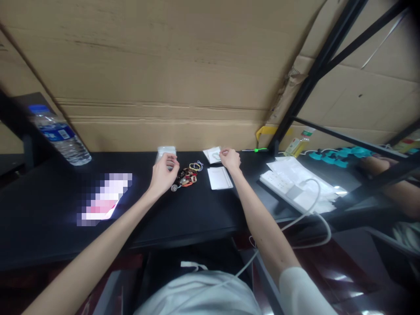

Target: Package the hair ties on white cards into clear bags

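Note:
My left hand (164,174) reaches over the black table (49,205) and its fingers close on a stack of small clear bags (166,153) near the cardboard wall. My right hand (230,159) pinches the edge of a small white packet (211,155) lying farther back. Between the hands lies a pile of coloured hair ties and small trinkets (188,174). A white card (219,178) lies flat just in front of my right hand.
A water bottle (61,135) lies tilted at the left. A white power strip (284,186) with a cable and papers sits at the right. Another person's arm (390,183) rests beyond the black frame bars. Cardboard sheets (164,65) wall the back.

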### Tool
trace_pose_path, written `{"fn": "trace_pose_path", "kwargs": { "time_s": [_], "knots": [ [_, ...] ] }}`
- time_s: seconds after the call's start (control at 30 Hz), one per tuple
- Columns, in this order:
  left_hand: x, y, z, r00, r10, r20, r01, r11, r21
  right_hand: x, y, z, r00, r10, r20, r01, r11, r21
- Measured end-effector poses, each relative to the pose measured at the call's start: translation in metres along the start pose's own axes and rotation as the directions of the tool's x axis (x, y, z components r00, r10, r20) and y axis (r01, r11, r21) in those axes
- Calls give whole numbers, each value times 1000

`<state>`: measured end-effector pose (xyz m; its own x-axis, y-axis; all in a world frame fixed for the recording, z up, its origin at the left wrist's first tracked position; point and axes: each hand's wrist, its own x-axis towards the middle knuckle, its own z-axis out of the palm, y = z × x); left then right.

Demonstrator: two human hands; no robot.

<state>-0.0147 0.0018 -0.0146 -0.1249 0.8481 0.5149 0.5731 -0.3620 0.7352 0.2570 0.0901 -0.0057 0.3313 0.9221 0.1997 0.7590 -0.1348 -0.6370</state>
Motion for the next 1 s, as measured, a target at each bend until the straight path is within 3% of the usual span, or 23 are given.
{"fn": "trace_pose_path", "kwargs": {
  "time_s": [0.4, 1.0],
  "knots": [
    [-1, 0, 0, 999, 41, 16, -41, 999, 20, -5, -2, 16, 973, -225, -52, 211, 958, -194],
    [-2, 3, 0, 998, 48, 30, -48, 999, -3, 0, -12, 25, 973, -226, -57, 204, 945, -255]
  ]
}}
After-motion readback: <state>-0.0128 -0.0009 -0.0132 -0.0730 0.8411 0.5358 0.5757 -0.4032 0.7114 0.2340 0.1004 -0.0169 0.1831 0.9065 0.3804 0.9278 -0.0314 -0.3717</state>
